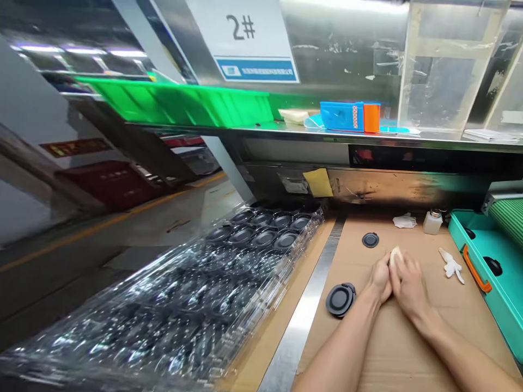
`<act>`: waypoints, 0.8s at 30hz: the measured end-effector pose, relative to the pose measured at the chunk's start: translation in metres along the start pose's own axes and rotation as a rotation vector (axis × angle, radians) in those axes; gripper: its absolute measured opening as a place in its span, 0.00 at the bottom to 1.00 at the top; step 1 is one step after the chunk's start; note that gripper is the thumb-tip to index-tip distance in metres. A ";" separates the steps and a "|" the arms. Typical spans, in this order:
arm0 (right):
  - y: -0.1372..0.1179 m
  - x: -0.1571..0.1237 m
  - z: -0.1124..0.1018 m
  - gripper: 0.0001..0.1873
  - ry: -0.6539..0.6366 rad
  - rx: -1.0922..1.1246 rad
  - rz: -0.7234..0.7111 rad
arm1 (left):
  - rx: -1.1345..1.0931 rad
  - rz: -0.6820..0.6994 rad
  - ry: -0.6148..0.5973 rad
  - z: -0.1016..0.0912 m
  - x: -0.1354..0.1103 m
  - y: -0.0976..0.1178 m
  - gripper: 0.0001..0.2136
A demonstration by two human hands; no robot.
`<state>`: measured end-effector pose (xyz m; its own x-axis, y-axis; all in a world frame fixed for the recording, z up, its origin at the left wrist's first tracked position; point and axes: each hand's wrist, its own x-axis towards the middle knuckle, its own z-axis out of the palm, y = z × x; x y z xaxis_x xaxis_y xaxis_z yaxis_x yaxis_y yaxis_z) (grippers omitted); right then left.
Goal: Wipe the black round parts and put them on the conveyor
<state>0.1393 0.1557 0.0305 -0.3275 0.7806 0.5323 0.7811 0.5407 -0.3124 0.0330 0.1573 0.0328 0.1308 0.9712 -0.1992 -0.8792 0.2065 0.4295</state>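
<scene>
Left hand and right hand closed together on pale wad; nearby black disc could be knocked if hands slip.

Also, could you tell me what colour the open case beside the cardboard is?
The case is teal, with an orange handle; head view.
</scene>
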 end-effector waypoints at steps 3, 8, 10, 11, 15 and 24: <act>0.002 0.000 -0.001 0.23 0.007 -0.025 0.017 | -0.013 0.010 -0.001 0.001 0.003 0.000 0.11; 0.004 -0.004 0.001 0.22 -0.017 -0.015 -0.063 | -0.011 -0.001 -0.019 -0.001 0.004 0.002 0.11; 0.004 -0.006 0.001 0.22 0.013 -0.049 -0.011 | 0.001 0.004 -0.016 -0.001 0.004 0.003 0.12; 0.004 -0.007 0.001 0.22 0.025 -0.069 0.010 | 0.006 0.019 -0.016 -0.001 0.004 0.003 0.12; 0.001 -0.007 0.004 0.21 -0.002 -0.060 -0.084 | -0.012 -0.027 -0.035 -0.001 0.002 0.003 0.11; 0.042 0.010 -0.014 0.23 0.064 0.097 0.272 | -0.020 0.001 0.087 0.001 -0.001 0.016 0.13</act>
<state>0.1759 0.1816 0.0333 -0.0769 0.8814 0.4660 0.7799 0.3444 -0.5227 0.0196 0.1602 0.0405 0.0906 0.9572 -0.2750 -0.8884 0.2025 0.4120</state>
